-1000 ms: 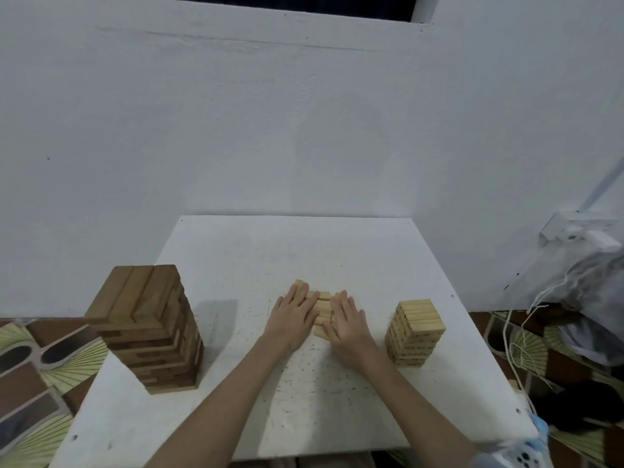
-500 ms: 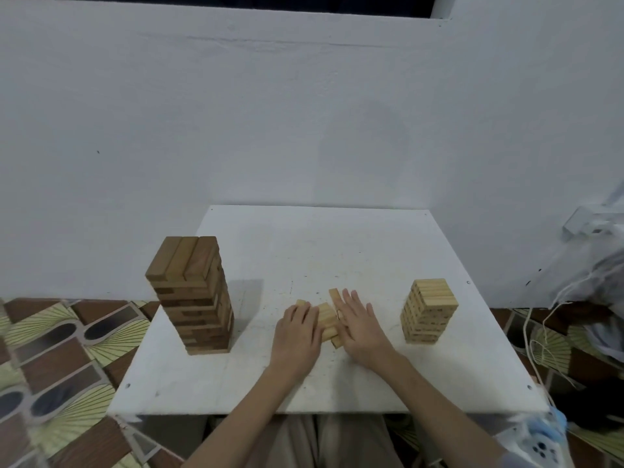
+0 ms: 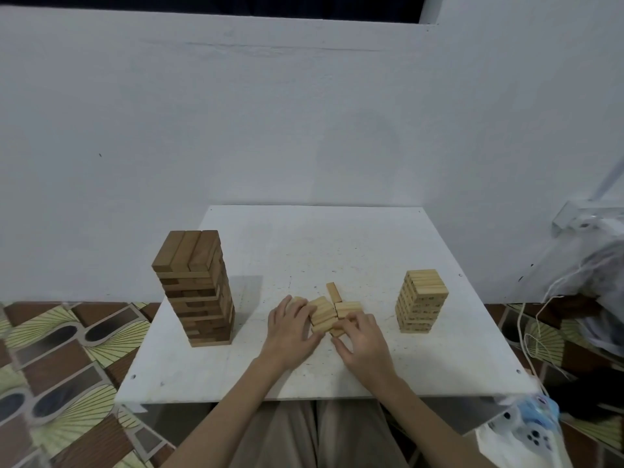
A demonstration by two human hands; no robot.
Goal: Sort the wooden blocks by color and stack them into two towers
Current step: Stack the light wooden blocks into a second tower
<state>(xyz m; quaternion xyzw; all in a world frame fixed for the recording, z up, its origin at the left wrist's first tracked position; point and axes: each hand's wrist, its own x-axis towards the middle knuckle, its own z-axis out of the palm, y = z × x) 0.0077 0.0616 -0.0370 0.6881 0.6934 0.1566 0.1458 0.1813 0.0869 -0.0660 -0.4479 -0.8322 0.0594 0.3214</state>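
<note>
A tall tower of dark brown blocks (image 3: pixel 196 288) stands at the left of the white table (image 3: pixel 337 251). A shorter tower of light blocks (image 3: pixel 420 300) stands at the right. Between them lies a small cluster of loose light blocks (image 3: pixel 324 314), with one block (image 3: pixel 332 292) lying lengthwise behind it. My left hand (image 3: pixel 292 327) rests against the cluster's left side with fingers on the blocks. My right hand (image 3: pixel 363 341) has its fingers curled on the blocks at the cluster's right front. Some blocks are hidden under the fingers.
The table stands against a white wall. Patterned floor tiles (image 3: pixel 67 366) show at the left. Cables and a plastic bag (image 3: pixel 594 275) crowd the right side. A white bag with a blue object (image 3: pixel 526 430) lies near the front right corner.
The view has pulled back from the table. My hands have parted slightly, the right fingers have curled onto the blocks, and the loose blocks have shifted, with one lying apart behind the cluster.
</note>
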